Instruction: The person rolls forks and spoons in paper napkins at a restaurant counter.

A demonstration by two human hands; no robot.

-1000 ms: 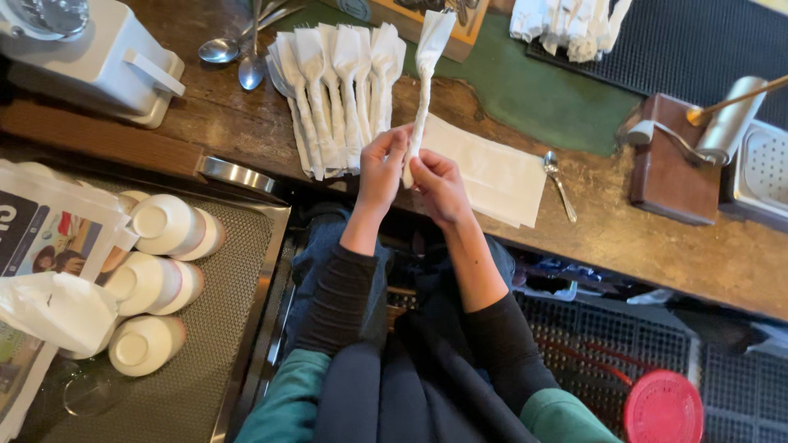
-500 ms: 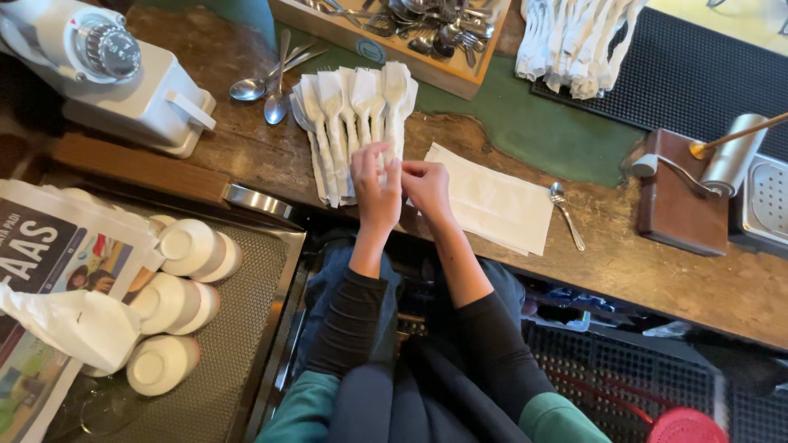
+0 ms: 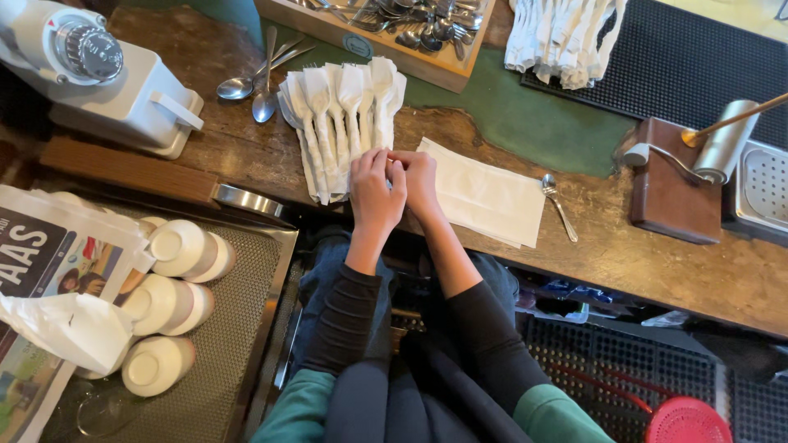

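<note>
My left hand and my right hand meet fingertip to fingertip at the counter's near edge. Both pinch the lower end of a napkin-wrapped piece of cutlery. It lies flat as the rightmost of a fanned row of several wrapped pieces. Just right of my right hand lies a stack of flat white napkins, with a loose spoon beside it.
A wooden tray of loose cutlery and a pile of wrapped pieces sit at the back. Two spoons lie left of the row. A white machine, upturned cups, a newspaper and a wooden block surround me.
The wrapped piece that my hands held raised over the counter now lies at the right end of the row. My hands have come down to its lower end.
</note>
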